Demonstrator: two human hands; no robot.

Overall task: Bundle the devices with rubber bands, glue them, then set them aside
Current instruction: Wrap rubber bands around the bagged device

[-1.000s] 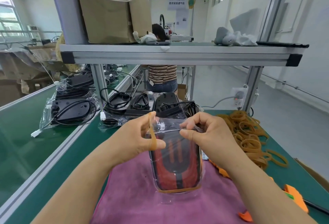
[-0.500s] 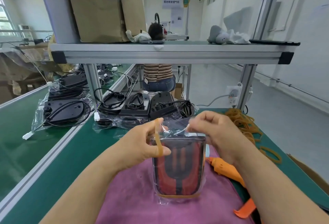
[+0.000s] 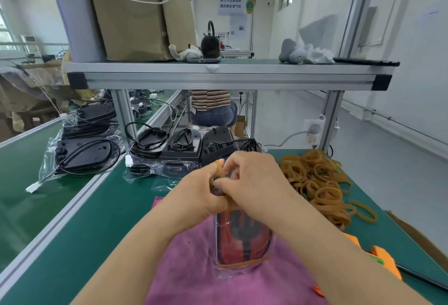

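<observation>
A red and black device point(image 3: 243, 239) in a clear plastic bag lies lengthwise on a pink cloth point(image 3: 194, 268). One tan rubber band point(image 3: 242, 263) wraps its near end. My left hand point(image 3: 196, 195) and my right hand point(image 3: 252, 178) meet over the bag's far end, fingers pinched together on a second rubber band point(image 3: 219, 166) looped over my left fingers. The far end of the device is hidden under my hands.
A heap of tan rubber bands point(image 3: 320, 183) lies right of my hands. An orange glue gun point(image 3: 383, 260) rests at the right edge. Bagged black devices with cables point(image 3: 184, 147) sit behind, more point(image 3: 82, 152) on the left belt. A shelf point(image 3: 218, 74) spans overhead; a person sits beyond.
My two hands have come together over the bag's far end. They were apart on the bag's open top before. The view has shifted, showing the rubber band heap again.
</observation>
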